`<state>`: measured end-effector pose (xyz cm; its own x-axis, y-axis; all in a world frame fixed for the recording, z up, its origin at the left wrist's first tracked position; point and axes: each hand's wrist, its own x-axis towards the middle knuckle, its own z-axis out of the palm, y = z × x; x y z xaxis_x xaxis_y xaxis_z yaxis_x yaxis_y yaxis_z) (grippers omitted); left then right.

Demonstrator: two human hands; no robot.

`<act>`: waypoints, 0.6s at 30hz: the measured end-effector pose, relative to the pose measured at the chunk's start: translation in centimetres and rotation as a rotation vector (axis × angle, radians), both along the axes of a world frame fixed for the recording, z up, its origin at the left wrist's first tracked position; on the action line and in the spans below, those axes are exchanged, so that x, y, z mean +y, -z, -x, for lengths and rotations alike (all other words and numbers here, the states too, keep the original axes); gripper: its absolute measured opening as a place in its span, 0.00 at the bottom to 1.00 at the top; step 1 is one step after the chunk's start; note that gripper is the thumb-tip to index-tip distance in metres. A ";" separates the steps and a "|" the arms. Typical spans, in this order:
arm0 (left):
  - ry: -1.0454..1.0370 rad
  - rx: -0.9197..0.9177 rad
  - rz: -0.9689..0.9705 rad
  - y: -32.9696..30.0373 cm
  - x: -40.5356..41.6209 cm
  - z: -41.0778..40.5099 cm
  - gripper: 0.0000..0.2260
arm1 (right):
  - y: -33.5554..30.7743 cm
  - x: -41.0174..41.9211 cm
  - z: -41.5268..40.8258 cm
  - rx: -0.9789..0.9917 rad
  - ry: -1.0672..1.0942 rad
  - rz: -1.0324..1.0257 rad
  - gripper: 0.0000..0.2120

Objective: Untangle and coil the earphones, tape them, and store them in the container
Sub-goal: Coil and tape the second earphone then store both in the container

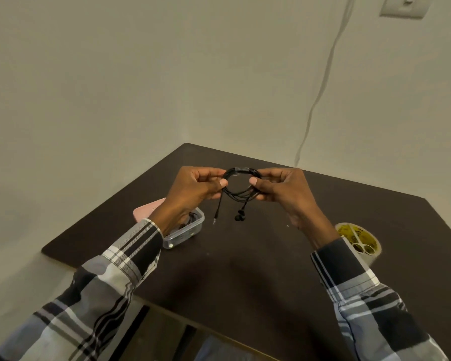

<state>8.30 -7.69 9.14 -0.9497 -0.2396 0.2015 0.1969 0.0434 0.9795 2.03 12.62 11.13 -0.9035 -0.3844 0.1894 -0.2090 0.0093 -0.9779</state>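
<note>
- Holding the coiled black earphones (241, 182) up over the dark table (258, 256), both hands work at the bundle from opposite sides.
- The left hand (195, 188) pinches the left side of the coil, thumb in front, the other fingers curled behind the cable.
- The right hand (281, 190) pinches the right side the same way, thumb tip against the loops and fingers folded round them.
- A strip of clear tape (241, 169) shows wrapped across the top of the coil, between the two hands.
- From the bottom of the coil the plug (215, 219) hangs on a short straight run of cable, and the two earbuds (239, 214) dangle just beside it; none of them touch the table.
- A clear plastic container (186, 231) sits on the table under the left wrist, with dark cable inside it.
- A pink lid (147, 209) lies just behind the container, touching or nearly so; I cannot tell which.
- A roll of tape (359, 242) with a yellow core stands on the table near the right forearm.
- Plaid sleeves (110, 280) cover both forearms.
- A pale cord (323, 82) runs down the wall behind the table.
</note>
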 end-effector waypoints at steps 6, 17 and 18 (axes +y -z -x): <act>-0.241 -0.027 -0.051 0.5 -4.6 -3.0 0.08 | 0.1 -6.8 -0.8 -0.073 -0.117 0.034 0.06; -0.590 -0.038 -0.148 3.1 -5.8 -5.0 0.09 | 2.8 -13.0 -1.1 -0.245 -0.178 0.007 0.03; -0.599 -0.065 -0.148 3.7 -5.5 -5.0 0.08 | 3.3 -12.9 -1.0 -0.239 -0.176 -0.026 0.03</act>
<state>13.29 -13.20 5.41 -0.6509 -0.7558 0.0719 0.1206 -0.0094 0.9927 3.06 -0.24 7.87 -0.8405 -0.5408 -0.0328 0.0268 0.0189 -0.9995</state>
